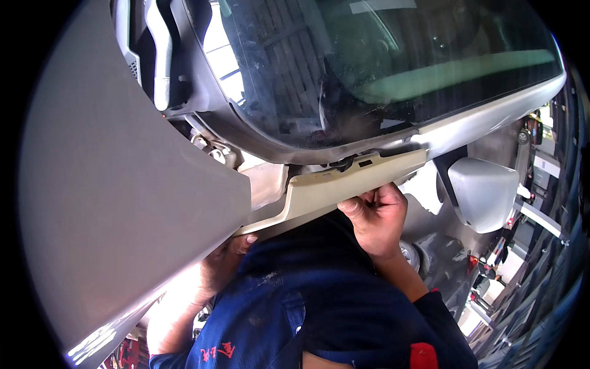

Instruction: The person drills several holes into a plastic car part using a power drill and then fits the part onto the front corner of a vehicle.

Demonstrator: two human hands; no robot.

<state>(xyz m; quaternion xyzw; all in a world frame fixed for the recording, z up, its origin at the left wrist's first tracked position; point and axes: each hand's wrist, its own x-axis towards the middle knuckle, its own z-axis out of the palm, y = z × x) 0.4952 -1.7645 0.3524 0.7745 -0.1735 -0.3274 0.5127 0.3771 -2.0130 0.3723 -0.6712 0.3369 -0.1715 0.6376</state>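
A cream-coloured car fender panel [344, 179] runs along the lower corner of the windshield, with a dark rectangular slot near its top edge. My right hand [380, 221] grips its outer edge from below, the thumb pressed to the edge and the fingers curled. Further left and lower, my left hand [230, 255] is closed at the panel's lower edge beside the hood. Most of that hand lies in shadow, and some fingers are hidden. A narrow gap with dark clips shows between the panel and the windshield base.
The large grey hood [135, 166] fills the left side. Above is the windshield [369, 74], bordered by a silver pillar [491, 120]. A silver side mirror [485, 192] juts out at the right. Another grey car [439, 261] stands behind my right arm. Metal hinge parts [218, 152] show beside the hood.
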